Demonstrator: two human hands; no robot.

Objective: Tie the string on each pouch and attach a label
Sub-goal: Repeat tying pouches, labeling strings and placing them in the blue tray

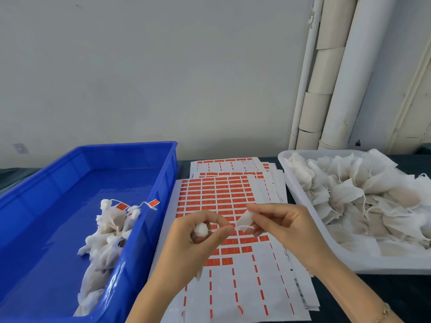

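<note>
My left hand (193, 238) grips the bunched neck of a small white pouch (201, 230), with the pouch body hidden in the palm. A thin white string (224, 228) runs taut from it to my right hand (277, 226). The right fingers pinch the string together with a small white paper piece (245, 218). Both hands hover over a sheet of orange labels (217, 194) lying on the table, its lower rows peeled away.
A blue bin (163, 155) at the left holds several tied pouches (109, 229) with orange labels. A white tray (289, 178) at the right is piled with untied pouches (363, 197). More label sheets (233, 164) lie behind. White pipes (338, 78) run up the wall.
</note>
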